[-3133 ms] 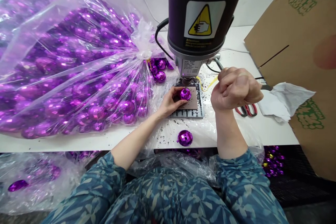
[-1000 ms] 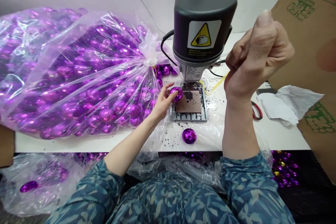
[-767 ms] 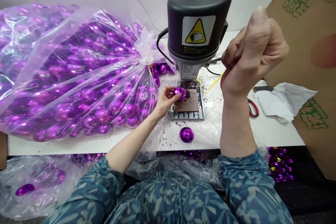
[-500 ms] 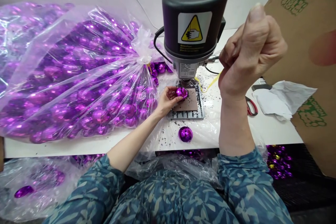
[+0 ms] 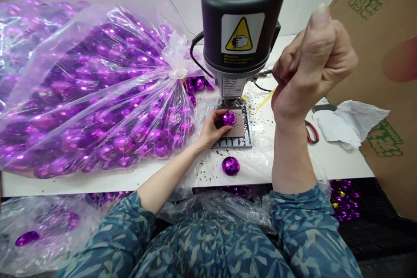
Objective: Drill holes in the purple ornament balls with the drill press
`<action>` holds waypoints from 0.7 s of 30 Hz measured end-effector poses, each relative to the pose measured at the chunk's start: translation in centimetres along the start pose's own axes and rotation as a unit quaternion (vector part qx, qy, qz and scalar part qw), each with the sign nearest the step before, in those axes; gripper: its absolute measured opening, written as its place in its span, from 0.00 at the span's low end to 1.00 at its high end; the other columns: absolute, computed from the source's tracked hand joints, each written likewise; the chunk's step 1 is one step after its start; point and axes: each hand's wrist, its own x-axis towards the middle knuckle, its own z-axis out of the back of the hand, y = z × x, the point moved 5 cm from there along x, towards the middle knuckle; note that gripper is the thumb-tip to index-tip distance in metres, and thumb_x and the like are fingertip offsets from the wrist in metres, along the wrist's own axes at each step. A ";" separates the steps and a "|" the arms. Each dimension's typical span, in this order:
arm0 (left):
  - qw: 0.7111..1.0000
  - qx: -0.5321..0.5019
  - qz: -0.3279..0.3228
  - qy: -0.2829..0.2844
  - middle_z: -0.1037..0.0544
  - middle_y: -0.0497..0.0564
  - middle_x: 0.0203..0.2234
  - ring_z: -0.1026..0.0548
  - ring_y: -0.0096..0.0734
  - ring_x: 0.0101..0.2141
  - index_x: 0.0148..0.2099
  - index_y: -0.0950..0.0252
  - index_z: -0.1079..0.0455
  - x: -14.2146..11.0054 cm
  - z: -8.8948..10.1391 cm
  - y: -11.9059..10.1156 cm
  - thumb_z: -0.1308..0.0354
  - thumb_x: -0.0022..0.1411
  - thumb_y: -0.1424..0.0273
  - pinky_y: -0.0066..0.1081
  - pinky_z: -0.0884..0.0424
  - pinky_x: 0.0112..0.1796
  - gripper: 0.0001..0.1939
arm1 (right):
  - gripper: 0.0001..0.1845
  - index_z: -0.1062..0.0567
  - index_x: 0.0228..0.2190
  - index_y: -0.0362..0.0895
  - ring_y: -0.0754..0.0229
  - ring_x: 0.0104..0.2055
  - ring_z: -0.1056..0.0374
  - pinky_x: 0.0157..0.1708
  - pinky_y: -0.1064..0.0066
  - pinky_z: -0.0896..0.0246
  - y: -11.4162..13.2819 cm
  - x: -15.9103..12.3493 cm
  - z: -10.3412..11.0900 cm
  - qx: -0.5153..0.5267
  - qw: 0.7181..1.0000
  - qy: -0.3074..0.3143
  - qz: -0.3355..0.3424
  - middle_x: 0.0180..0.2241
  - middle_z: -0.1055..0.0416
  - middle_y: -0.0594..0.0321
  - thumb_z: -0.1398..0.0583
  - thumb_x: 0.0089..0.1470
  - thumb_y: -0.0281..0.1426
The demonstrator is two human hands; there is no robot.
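Between the thumb and fingers of my left hand [image 5: 213,130] is a purple faceted mirror ball [image 5: 229,118]. It is on a brown board [image 5: 237,128] over the slotted metal base [image 5: 249,137] of a bench drill press [image 5: 243,43], right under the chuck [image 5: 230,102]. My right hand [image 5: 312,67] is closed in a raised fist to the right of the motor housing. A metal lever [image 5: 267,71] runs from the machine into this fist, whose grip is mostly hidden. A second purple mirror ball [image 5: 231,166] lies on the table in front of the base.
A large tied clear bag [image 5: 97,91] of purple balls fills the table's left. Dark chips litter the white tabletop [image 5: 208,173]. Red-handled scissors [image 5: 312,132] and crumpled white paper [image 5: 350,124] lie right, by a cardboard box [image 5: 391,87]. More balls [image 5: 345,200] sit below the table.
My left hand has shifted slightly right with the mirror ball, bringing it more squarely under the chuck. My right fist stays almost where it was.
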 end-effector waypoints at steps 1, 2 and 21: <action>1.000 0.003 -0.004 -0.001 0.20 0.60 0.55 0.19 0.46 0.53 0.57 0.62 0.30 -0.1 -0.1 -0.1 0.22 0.57 0.60 0.48 0.23 0.59 0.31 | 0.35 0.53 0.20 0.47 0.74 0.15 0.56 0.17 0.70 0.56 0.0 0.0 0.0 0.004 1.000 0.002 0.002 0.14 0.53 0.72 0.50 0.58 0.63; 1.000 0.007 -0.009 -0.001 0.20 0.60 0.55 0.19 0.46 0.54 0.57 0.62 0.30 -0.1 -0.2 -0.1 0.23 0.57 0.61 0.48 0.23 0.60 0.30 | 0.35 0.52 0.20 0.47 0.75 0.15 0.56 0.17 0.71 0.56 0.0 0.0 0.1 0.012 1.000 0.005 0.005 0.14 0.53 0.73 0.48 0.59 0.61; 0.999 0.004 -0.044 -0.005 0.21 0.60 0.58 0.20 0.45 0.58 0.59 0.62 0.31 -0.3 -0.3 0.5 0.24 0.58 0.64 0.47 0.24 0.62 0.30 | 0.35 0.53 0.20 0.47 0.73 0.15 0.55 0.18 0.69 0.56 0.1 -2.6 1.6 0.027 0.999 0.011 -0.014 0.15 0.58 0.71 0.44 0.65 0.54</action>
